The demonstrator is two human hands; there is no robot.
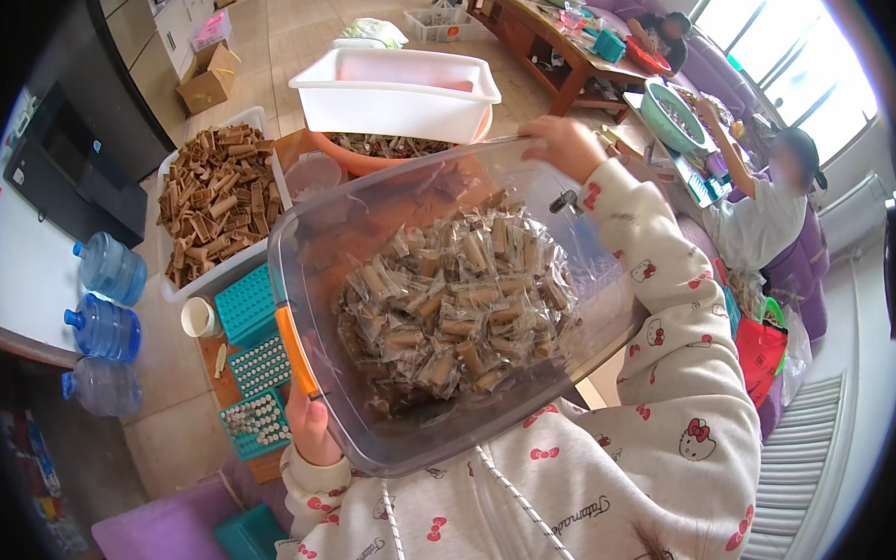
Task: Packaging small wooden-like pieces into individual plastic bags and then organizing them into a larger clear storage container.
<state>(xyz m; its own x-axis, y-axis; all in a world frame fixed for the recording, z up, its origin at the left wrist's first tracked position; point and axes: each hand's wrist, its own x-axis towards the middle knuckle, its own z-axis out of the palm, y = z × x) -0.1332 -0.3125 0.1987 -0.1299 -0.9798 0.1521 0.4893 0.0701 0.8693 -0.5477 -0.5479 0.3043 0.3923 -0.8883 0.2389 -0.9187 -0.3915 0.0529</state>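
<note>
Head view: clear plastic tub [367, 233] of wrapped rolls [459, 299] tilted, long axis near-left to far-right, left hand [310, 428] clamped on near rim, right hand [562, 146] gripping far rim.

Left hand [312, 426] at lower left of centre: thumb up, fingers curled closed in a grip. Right hand [562, 146] at upper centre-right, fingers hooked down, also gripping. Right forearm runs from lower right up to it, bent at elbow. Both sleeves pale, patterned.
</note>
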